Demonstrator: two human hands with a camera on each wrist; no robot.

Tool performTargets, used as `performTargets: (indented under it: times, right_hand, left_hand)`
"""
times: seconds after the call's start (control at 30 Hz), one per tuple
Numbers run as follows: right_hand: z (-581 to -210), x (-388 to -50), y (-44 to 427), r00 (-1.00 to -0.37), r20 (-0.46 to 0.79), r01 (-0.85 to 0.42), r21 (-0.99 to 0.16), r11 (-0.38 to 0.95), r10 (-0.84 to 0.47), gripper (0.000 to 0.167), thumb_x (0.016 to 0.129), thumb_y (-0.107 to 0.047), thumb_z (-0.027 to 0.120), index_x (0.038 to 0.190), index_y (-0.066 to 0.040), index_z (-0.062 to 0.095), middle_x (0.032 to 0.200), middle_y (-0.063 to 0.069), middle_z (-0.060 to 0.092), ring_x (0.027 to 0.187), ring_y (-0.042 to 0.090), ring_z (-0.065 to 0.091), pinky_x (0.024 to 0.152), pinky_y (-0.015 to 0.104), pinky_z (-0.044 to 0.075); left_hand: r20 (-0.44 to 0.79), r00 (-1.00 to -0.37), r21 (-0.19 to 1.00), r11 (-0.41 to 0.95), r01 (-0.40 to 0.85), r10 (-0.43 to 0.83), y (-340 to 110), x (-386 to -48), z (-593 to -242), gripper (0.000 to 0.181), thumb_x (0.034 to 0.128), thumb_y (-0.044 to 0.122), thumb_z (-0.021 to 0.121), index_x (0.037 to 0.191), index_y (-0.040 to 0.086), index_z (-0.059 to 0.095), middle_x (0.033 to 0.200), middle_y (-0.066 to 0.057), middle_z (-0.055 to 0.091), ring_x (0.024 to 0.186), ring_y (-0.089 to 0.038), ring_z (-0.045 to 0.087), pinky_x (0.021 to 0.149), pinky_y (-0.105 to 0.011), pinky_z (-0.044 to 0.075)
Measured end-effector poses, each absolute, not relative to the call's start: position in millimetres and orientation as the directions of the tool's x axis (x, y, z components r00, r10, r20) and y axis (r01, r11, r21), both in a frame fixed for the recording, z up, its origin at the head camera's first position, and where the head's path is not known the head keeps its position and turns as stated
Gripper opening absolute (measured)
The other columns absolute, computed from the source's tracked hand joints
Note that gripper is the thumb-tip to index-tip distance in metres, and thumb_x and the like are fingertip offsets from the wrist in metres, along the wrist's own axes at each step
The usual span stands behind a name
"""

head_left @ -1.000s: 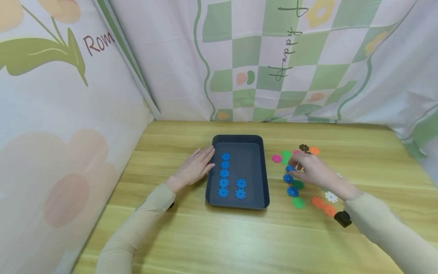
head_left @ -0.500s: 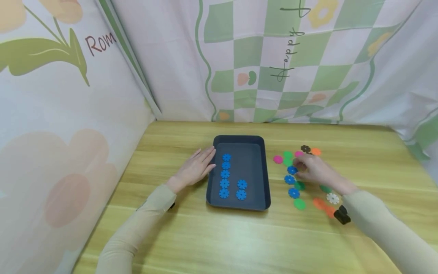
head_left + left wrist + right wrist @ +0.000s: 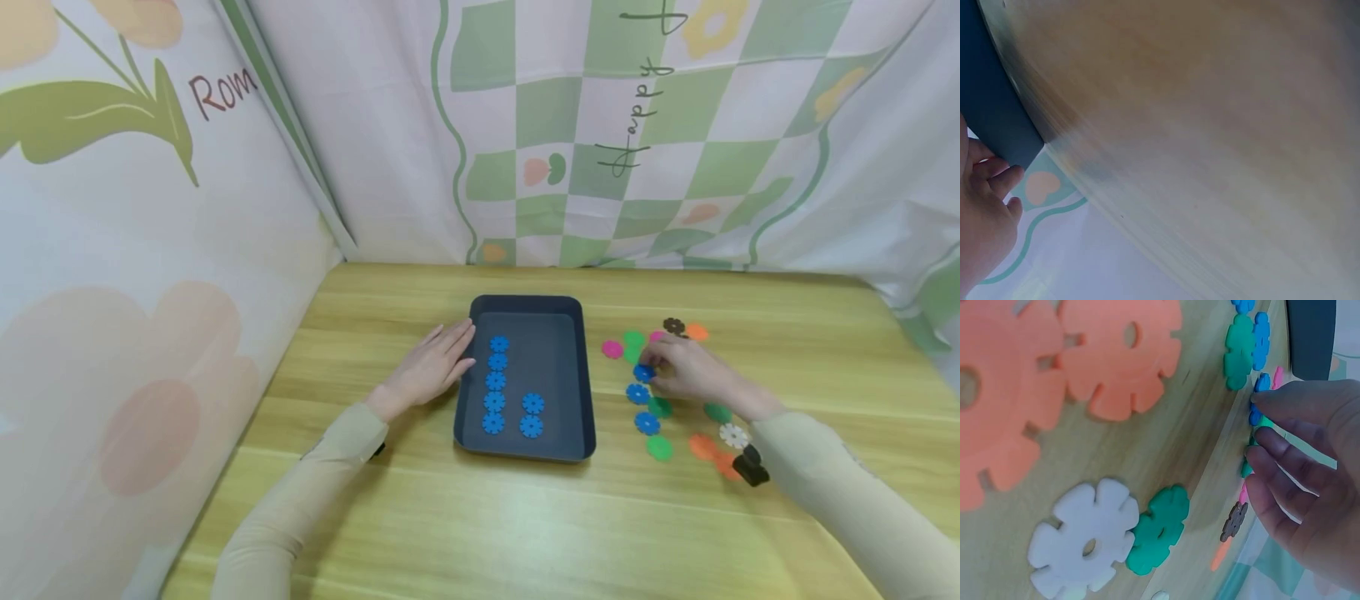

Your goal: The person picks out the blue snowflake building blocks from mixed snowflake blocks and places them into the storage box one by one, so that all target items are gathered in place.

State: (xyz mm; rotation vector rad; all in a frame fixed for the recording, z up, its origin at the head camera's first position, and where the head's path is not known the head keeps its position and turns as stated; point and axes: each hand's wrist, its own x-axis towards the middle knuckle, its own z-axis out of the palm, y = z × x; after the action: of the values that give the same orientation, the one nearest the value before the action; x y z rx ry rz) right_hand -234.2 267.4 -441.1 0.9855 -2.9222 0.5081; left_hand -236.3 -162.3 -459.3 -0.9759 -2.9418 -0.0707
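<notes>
My left hand (image 3: pixel 423 371) lies against the left wall of the dark tray (image 3: pixel 555 375), fingers straight and together; the left wrist view shows its fingertips at the tray wall (image 3: pixel 991 94). Inside the tray are a column of several blue discs (image 3: pixel 496 381) and a shorter one of two (image 3: pixel 532 403). My right hand (image 3: pixel 693 375) is over the loose pieces, its thumb and forefinger pinching the edge of a blue disc (image 3: pixel 642 372), which still appears low at the table. In the right wrist view this disc (image 3: pixel 1255 414) shows at the thumb tip of the hand (image 3: pixel 1316 469).
Two more blue discs (image 3: pixel 637 394) and green ones (image 3: pixel 660 448) lie near the right hand. Pink (image 3: pixel 612 349), brown (image 3: pixel 673 326), orange (image 3: pixel 702 447) and white (image 3: pixel 733 435) discs are scattered around. Printed curtains stand behind and left of the wooden table (image 3: pixel 525 525).
My right fingers have drawn back slightly from over the blue disc, then closed in at its right edge. The left hand keeps its place at the tray. The head view has shifted slightly.
</notes>
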Motion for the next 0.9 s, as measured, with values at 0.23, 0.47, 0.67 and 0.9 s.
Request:
performTargets:
  times: [0.23,0.47,0.67,0.9]
  right_hand:
    - [-436.2,-234.3,265.4,-0.823,0.063,-0.554,-0.311,0.772,-0.565,0.023,0.074,-0.004,0.078,0.094,0.0,0.068,0.091,0.009,0.068,0.083,0.022,0.066,0.075,0.04,0.06]
    - [-436.6,-236.1,267.1,-0.819,0.046,-0.557,-0.303,0.773,-0.572,0.023,0.075,-0.007,0.08,0.093,-0.001,0.068,0.089,0.008,0.069,0.082,0.02,0.066,0.075,0.039,0.06]
    - [-435.9,-236.0,267.4,-0.807,0.043,-0.573,-0.302,0.762,-0.589,0.023,0.073,-0.007,0.08,0.092,0.0,0.068,0.089,0.008,0.069,0.081,0.02,0.065,0.074,0.039,0.06]
    - [-436.5,-235.0,268.0,-0.808,0.031,-0.567,-0.314,0.762,-0.589,0.028,0.072,-0.006,0.082,0.093,-0.001,0.064,0.086,0.004,0.067,0.078,0.014,0.062,0.07,0.029,0.057]
  left_hand:
    - [0.055,-0.802,0.039,0.802,0.596,0.594,-162.2,-236.8,-457.4,0.06,0.1089,0.04,0.032,0.156,0.003,0.026,0.165,-0.012,0.026,0.153,-0.025,0.028,0.127,-0.044,0.021]
    - [0.046,-0.804,0.036,0.803,0.594,0.593,-161.7,-236.7,-456.3,0.06,0.1088,0.04,0.032,0.157,0.004,0.026,0.165,-0.012,0.025,0.153,-0.024,0.027,0.127,-0.044,0.021]
    - [0.06,-0.8,0.04,0.799,0.6,0.598,-161.7,-236.6,-457.6,0.06,0.1086,0.039,0.034,0.156,0.003,0.028,0.164,-0.013,0.027,0.152,-0.025,0.028,0.127,-0.045,0.022]
    - [0.069,-0.796,0.024,0.796,0.605,0.602,-161.9,-236.2,-459.2,0.06,0.1085,0.039,0.035,0.156,0.003,0.028,0.164,-0.013,0.028,0.152,-0.025,0.029,0.127,-0.045,0.023]
